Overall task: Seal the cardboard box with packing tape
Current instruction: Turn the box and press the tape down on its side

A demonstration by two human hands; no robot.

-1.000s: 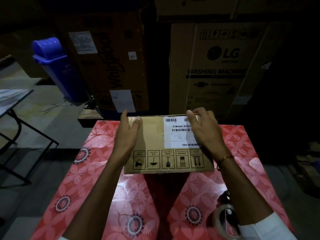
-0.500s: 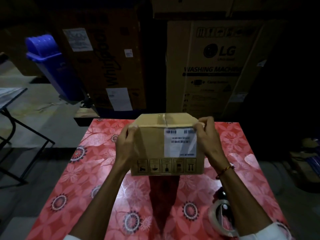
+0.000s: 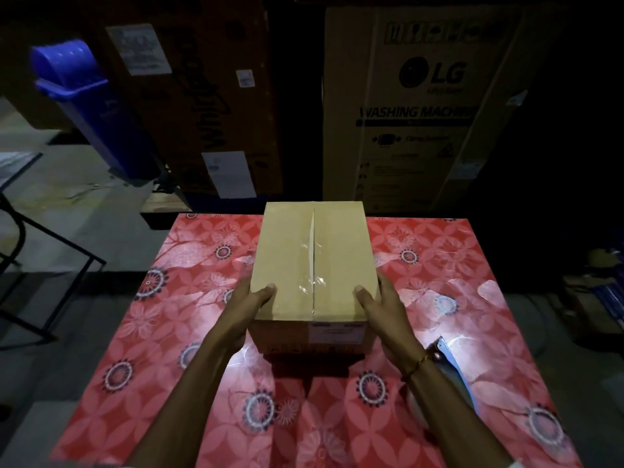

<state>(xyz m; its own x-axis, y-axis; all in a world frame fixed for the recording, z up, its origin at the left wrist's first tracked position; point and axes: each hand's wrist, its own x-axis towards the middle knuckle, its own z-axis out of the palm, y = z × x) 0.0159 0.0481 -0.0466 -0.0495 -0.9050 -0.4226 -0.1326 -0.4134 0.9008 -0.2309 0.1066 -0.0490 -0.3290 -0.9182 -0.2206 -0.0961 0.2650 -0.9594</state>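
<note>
Two hands held one taped cardboard box on a floral desk.

Far left of the cardboard box (image 3: 314, 261), one blue plastic bin (image 3: 89, 106) leaned, smooth and round-topped. The left hand (image 3: 248, 300) clasped the box's left near corner, thumb flat on top, fingers (image 3: 236, 292) wrapped down the side. The box itself sat near the middle of the desk (image 3: 169, 315), whose glossy red cover carried pale flowers; it was matte brown, rectangular, its two flaps closed under one strip of shiny, wrinkled clear tape (image 3: 309, 265) along the seam, with one white label on its near face. The right hand (image 3: 383, 307) mirrored the grip at the right corner, a thin bracelet at the wrist. Behind the box stood two tall printed cartons (image 3: 415, 106). Right of the box, a tape dispenser (image 3: 449, 363) lay partly hidden by the forearm.
</note>
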